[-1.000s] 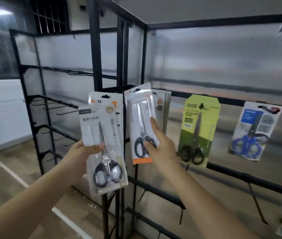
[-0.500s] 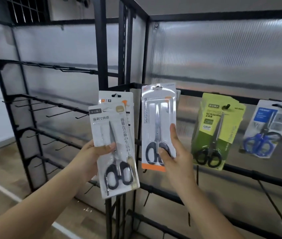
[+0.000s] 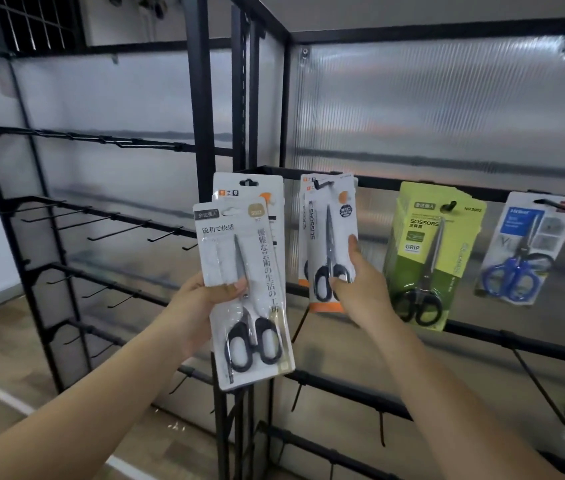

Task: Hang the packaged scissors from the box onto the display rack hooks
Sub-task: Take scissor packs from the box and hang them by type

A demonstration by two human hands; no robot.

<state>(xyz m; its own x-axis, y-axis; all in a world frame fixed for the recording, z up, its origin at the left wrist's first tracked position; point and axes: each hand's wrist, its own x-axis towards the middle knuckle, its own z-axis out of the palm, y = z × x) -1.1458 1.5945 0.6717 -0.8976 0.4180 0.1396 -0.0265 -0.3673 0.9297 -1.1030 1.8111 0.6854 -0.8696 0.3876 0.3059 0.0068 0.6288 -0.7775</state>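
Fingers, left hand (image 3: 201, 306): grip two stacked scissor packs (image 3: 243, 292); rear pack mostly hidden.
Fingers, right hand (image 3: 360, 289): pinch orange-edged scissor pack (image 3: 329, 237) at hook (image 3: 324, 184).
Free hooks (image 3: 118, 230): left rack bay.

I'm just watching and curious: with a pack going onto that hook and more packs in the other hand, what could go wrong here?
1. The right hand holds the orange-edged pack only by its lower part, while the hook sits at its top. If the hole isn't fully on, the pack may drop when released.
2. The left hand holds two stacked packs with one thumb across the front; the rear one could slip out.
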